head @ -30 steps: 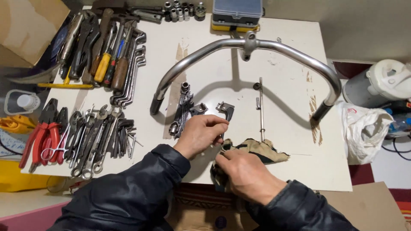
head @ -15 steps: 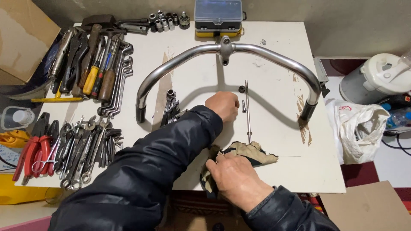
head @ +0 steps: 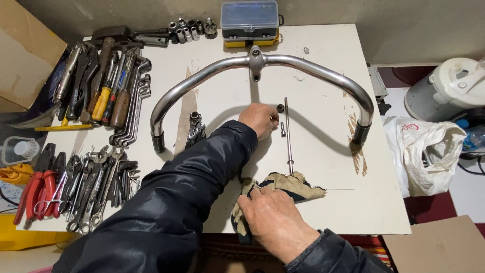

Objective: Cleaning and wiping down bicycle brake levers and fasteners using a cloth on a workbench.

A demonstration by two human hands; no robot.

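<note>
Right, from the head view I read this as small-parts work at the middle of the white table (head: 328,202). The left hand (head: 260,119) is stretched far across, knuckles up and fingers curled under. Its fingertips sit just beside a small black ring (head: 280,108), and a short bolt (head: 283,130) lies just near of that. I cannot tell whether those fingers pinch anything or only touch the tabletop.

Immediately right of the two pieces lies a long thin rod (head: 288,146), running far to near. Its near end almost meets the rag (head: 303,188). The right hand (head: 275,217) is at the near edge with its fingers bunched down on the rag, clamping the cloth against the table.

A chrome handlebar (head: 313,71) arches around the far side of all this, ends pointing near, and touches neither hand.

In my judgement the step in hand is sorting the ring and bolt beside the rod. Any next move there calls for a fine fingertip pinch, since both bits are small, round and free to roll. The rod should stay undisturbed and the rag held steady.

Spanners (head: 86,187) and red pliers (head: 33,194) lie well apart on the left. A plastic case (head: 250,17) sits at the far edge.
</note>
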